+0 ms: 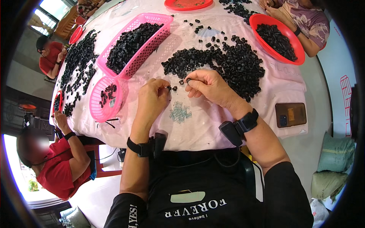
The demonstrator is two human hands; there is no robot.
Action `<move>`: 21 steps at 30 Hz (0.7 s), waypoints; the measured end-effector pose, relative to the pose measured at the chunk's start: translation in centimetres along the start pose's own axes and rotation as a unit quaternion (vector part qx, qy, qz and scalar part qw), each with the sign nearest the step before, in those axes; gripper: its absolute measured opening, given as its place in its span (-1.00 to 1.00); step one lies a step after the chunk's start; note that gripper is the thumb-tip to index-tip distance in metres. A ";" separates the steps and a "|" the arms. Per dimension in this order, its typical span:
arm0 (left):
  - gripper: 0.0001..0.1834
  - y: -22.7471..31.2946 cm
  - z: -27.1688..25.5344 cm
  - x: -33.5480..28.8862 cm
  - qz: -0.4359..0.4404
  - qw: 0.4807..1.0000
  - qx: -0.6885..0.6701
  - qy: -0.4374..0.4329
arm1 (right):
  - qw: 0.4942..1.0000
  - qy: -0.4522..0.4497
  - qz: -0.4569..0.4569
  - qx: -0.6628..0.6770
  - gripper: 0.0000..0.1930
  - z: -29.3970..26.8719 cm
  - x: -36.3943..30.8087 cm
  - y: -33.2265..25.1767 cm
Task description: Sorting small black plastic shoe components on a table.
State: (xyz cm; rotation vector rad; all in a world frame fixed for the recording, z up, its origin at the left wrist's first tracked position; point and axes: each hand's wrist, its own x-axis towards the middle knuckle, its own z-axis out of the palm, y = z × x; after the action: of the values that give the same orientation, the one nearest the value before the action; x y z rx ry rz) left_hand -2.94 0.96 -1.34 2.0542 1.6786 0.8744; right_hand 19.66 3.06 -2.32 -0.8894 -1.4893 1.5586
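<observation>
My left hand (153, 98) is closed in a pinch, a small black plastic part (169, 88) at its fingertips. Opposite it, my right hand (210, 86) pinches another small black round part (188, 80) between thumb and forefinger. A couple of loose black pieces (175, 88) lie on the cloth between the two hands. Just beyond my right hand spreads a big heap of small black plastic parts (239, 62). Closer to me, below the hands, sits a little pile of thin greenish-grey pieces (180, 112), perhaps small springs; they are too small to tell.
A pink basket (162, 37) of black parts stands beyond my left hand, with a round pink basket (95, 108) nearer. At the right are a red basin (300, 57) and a phone (290, 114). Co-workers sit around the cloth-covered table (144, 133); more black parts (78, 57) lie far left.
</observation>
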 end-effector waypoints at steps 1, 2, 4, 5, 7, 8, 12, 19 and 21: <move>-0.83 0.2 -0.1 -0.1 0.000 1.000 0.000 -0.001 | 1.000 -0.003 -0.001 -0.004 -0.81 0.0 0.0 0.0; -0.84 0.4 -0.3 -0.2 -0.007 1.000 0.001 -0.001 | 1.000 -0.003 -0.001 -0.003 -0.81 0.0 0.0 0.0; -0.85 1.1 -0.7 -0.5 -0.015 1.000 0.002 -0.002 | 1.000 -0.012 0.004 -0.020 -0.82 0.1 0.0 -0.2; -0.87 1.5 -1.1 -0.7 -0.030 0.999 -0.006 -0.010 | 1.000 -0.012 0.005 -0.020 -0.82 0.1 -0.1 -0.4; -0.89 1.8 -1.6 -1.1 -0.046 0.999 -0.014 -0.018 | 0.999 -0.007 0.014 -0.029 -0.83 0.2 -0.2 -0.9; -0.89 1.8 -1.7 -1.3 -0.034 0.999 -0.024 -0.028 | 0.999 -0.007 0.015 -0.029 -0.83 0.2 -0.2 -0.9; -0.90 3.0 -1.8 -1.9 -0.010 0.997 -0.049 -0.055 | 0.999 -0.003 0.014 -0.030 -0.82 0.0 -0.2 -0.8; -0.90 3.6 -0.9 -1.5 0.022 0.993 -0.047 -0.107 | 1.000 -0.012 0.009 -0.025 -0.81 0.1 -0.1 -0.5; -0.90 3.5 -0.7 -1.4 0.025 0.995 -0.007 -0.098 | 0.999 -0.012 0.011 -0.027 -0.81 0.0 -0.2 -0.6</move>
State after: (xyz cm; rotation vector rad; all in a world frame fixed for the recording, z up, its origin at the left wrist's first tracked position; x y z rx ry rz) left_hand -0.93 -1.32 1.02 2.1052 1.5188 0.6730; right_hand 19.74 2.89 -1.72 -0.9249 -1.5503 1.5560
